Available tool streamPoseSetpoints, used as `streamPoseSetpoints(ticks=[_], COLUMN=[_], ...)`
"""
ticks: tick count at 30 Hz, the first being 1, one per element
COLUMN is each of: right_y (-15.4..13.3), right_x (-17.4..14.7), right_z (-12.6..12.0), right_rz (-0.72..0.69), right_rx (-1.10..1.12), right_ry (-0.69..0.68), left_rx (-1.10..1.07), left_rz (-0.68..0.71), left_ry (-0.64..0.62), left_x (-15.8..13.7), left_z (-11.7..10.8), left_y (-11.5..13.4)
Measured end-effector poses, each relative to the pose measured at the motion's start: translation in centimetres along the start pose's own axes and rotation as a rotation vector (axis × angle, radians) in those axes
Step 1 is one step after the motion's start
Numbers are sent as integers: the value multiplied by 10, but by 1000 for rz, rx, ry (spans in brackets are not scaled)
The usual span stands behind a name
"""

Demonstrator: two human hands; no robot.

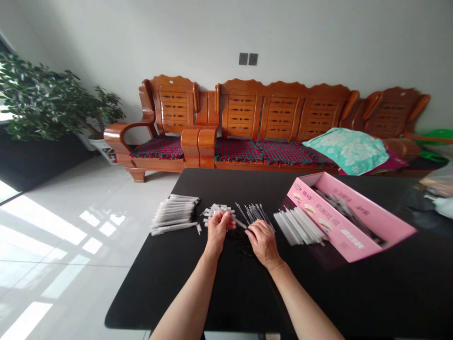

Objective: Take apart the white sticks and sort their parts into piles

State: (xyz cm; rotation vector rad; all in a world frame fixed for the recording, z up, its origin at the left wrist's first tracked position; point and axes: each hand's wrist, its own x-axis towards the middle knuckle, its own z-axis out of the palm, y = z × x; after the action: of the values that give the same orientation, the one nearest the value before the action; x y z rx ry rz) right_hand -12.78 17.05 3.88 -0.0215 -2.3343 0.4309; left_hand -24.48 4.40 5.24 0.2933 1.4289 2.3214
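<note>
My left hand [218,232] and my right hand [262,242] are both closed on one slim, whitish pen [239,222], held level between them. The left fingers pinch its left part and the right fingers its dark right end. Just beyond the left hand lies a heap of short, pale pen caps [216,208]. Thin dark pen refills [252,212] lie behind the right hand, which hides part of them. Small black pieces [240,244] are scattered on the table below and between the hands. Right of them is a row of clear white pen barrels [300,226].
A stack of whitish pens [176,213] with dark ends lies on the left of the black table [212,297]. At the right stands an open pink box [339,233] with dark items inside. Wooden seats [240,113] line the wall behind, and a plant [53,101] stands left.
</note>
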Motion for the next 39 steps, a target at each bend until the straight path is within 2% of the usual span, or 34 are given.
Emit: streamPoseSetpoints(ticks=[5,8,13,17,19,23,25,28,32,36,39], right_y=[-4,-5,-6,-3,3,26,37,44,40,18,-1], right_x=[1,1,1,2,2,-5,-9,-14,-12,-3,3], right_z=[-4,-7,-5,-5,-9,-24,-29,-31,-29,-21,-7], right_rz=[-6,-15,2,-18,-19,61,116,147,137,106,28], right_rx=[9,13,21,5,-19,-142,-218,-290,-305,-200,-99], right_ry=[-9,-29,19,6,24,154,207,189,158,181,111], left_rx=[-63,-82,-38,2,-29,-125,-124,-102,-90,-47,-7], left_rz=[64,80,47,-1,49,211,235,206,147,85,22], left_ry=[134,161,75,-25,38,301,326,261,154,-76,-269], left_x=[8,11,4,4,10,26,30,30,25,12,-1], left_z=[-10,-14,-7,-5,-11,-31,-36,-33,-25,-12,1], left_y=[2,3,1,-3,-3,2,4,4,3,0,-4])
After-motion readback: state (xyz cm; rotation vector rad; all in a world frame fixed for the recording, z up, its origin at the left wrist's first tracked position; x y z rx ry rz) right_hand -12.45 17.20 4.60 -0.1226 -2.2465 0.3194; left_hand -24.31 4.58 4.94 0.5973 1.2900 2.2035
